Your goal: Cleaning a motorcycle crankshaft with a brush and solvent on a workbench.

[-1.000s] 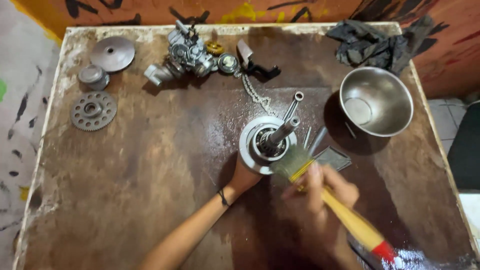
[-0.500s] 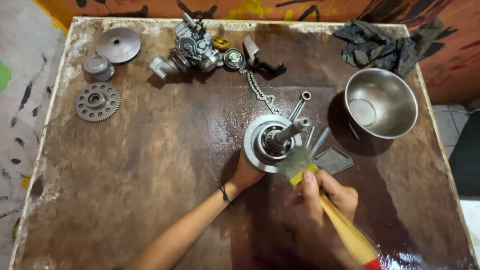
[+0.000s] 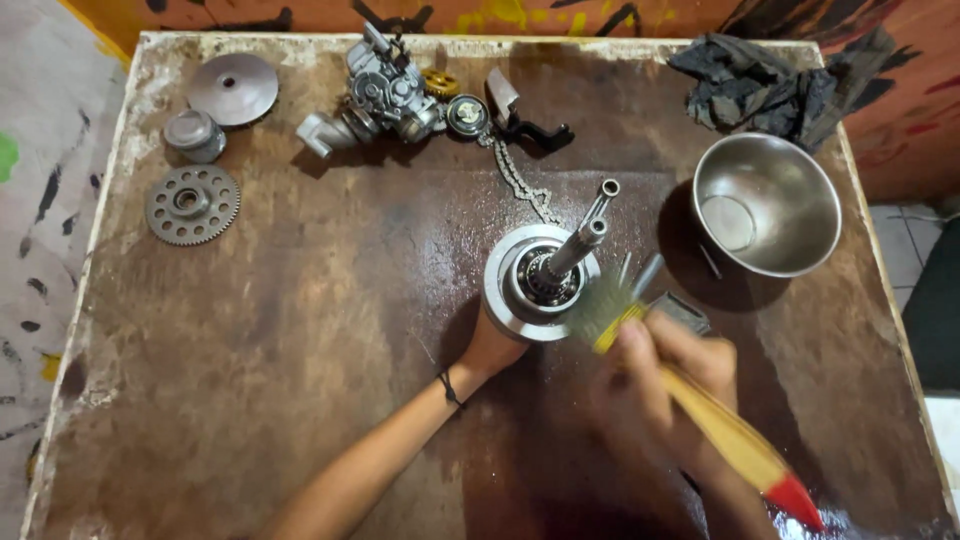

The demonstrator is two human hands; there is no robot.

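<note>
A round metal pulley part with an upright shaft (image 3: 545, 278) stands on the wet brown table (image 3: 300, 330). My left hand (image 3: 493, 345) grips its lower left rim. My right hand (image 3: 660, 385) holds a paintbrush with a yellow handle and red tip (image 3: 725, 430). The brush's bristles (image 3: 600, 305) touch the part's right rim. My right hand looks motion-blurred.
A steel bowl (image 3: 768, 203) sits to the right, with dark rags (image 3: 770, 85) behind it. An engine part (image 3: 385, 95), a chain (image 3: 520, 180), a toothed gear (image 3: 192, 204), a small cap (image 3: 193, 134) and a disc (image 3: 233, 88) lie along the back and left.
The view has shifted slightly. My right hand keeps brushing at the part's right rim, while my left hand stays on the lower left rim.
</note>
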